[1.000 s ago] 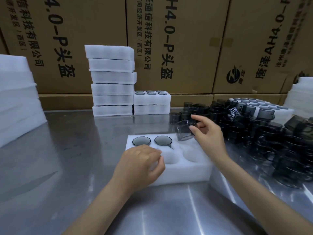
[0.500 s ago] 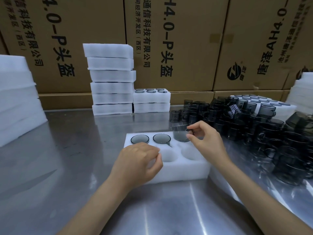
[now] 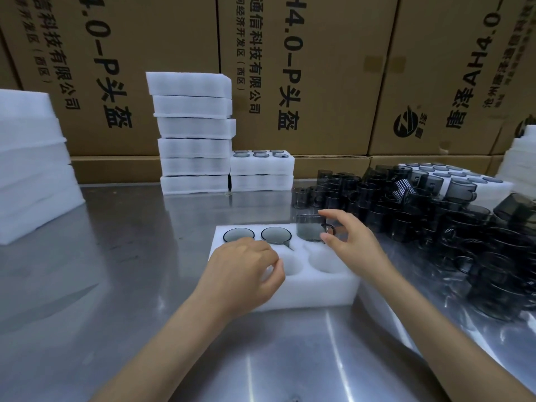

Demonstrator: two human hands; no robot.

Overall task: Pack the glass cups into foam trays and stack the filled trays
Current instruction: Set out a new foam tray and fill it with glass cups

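A white foam tray (image 3: pixel 313 288) lies on the steel table in front of me. Two smoky glass cups (image 3: pixel 238 235) (image 3: pixel 275 235) sit sunk in its back-row holes. A third glass cup (image 3: pixel 309 231) stands partway into the back right hole, with my right hand (image 3: pixel 352 242) pinching its handle side. My left hand (image 3: pixel 246 271) rests curled on the tray's front left part, covering a hole. Two front holes show bare. A heap of loose glass cups (image 3: pixel 420 216) lies to the right.
A tall stack of foam trays (image 3: pixel 194 134) and a low stack with cups in its top tray (image 3: pixel 262 169) stand at the back. More foam stacks (image 3: pixel 29 169) sit far left and far right (image 3: pixel 519 166). Another filled tray (image 3: pixel 452 175) lies behind the heap. Cardboard boxes (image 3: pixel 290 68) line the back.
My right hand has carried a glass cup from the heap leftward and lowered it into the tray's back right hole. My left hand has stayed on the tray.
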